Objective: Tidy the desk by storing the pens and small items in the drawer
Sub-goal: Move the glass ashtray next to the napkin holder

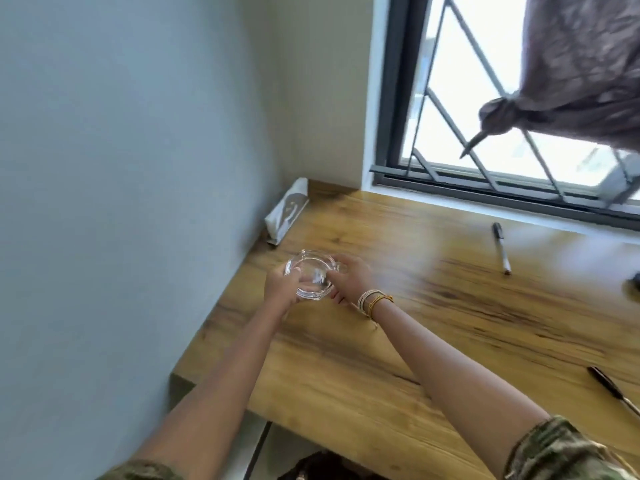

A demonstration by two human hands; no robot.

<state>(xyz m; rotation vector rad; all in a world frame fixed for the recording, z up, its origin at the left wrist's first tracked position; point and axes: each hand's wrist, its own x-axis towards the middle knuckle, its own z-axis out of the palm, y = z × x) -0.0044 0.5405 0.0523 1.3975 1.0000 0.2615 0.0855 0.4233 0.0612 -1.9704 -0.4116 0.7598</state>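
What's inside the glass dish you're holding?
The glass dish looks empty; wooden desk shows through it. The left hand and right hand cover its edges, hiding those parts.

You are wearing short sleeves in a mottled camouflage print of olive, brown and tan. The right sleeve [554, 452] is ending above the elbow with a folded hem; only a strip of the left sleeve [145, 472] is showing at the bottom edge. Both forearms are showing bare. Your right wrist is carrying a stack of thin bangles [367, 299], pale and gold, with a yellow-orange thread [382, 301] looping beside them. Your left hand [278, 287] and right hand [349, 276] are wearing no gloves.
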